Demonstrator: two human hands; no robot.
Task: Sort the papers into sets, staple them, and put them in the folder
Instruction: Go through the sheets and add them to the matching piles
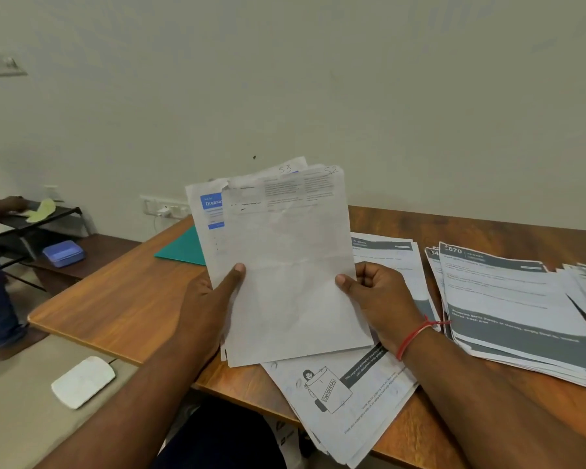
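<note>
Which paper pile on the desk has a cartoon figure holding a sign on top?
The pile at the near edge of the desk, just below the held sheets; the piles to its right show only grey-banded text pages.

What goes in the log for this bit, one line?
step: sorting | left hand: grips held papers | right hand: grips held papers | top sheet: marked S2 | green folder: flat on table

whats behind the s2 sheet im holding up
An S3 sheet and a blue-header sheet peek out behind the S2 sheet; most of both, and anything further back, is covered.
</note>
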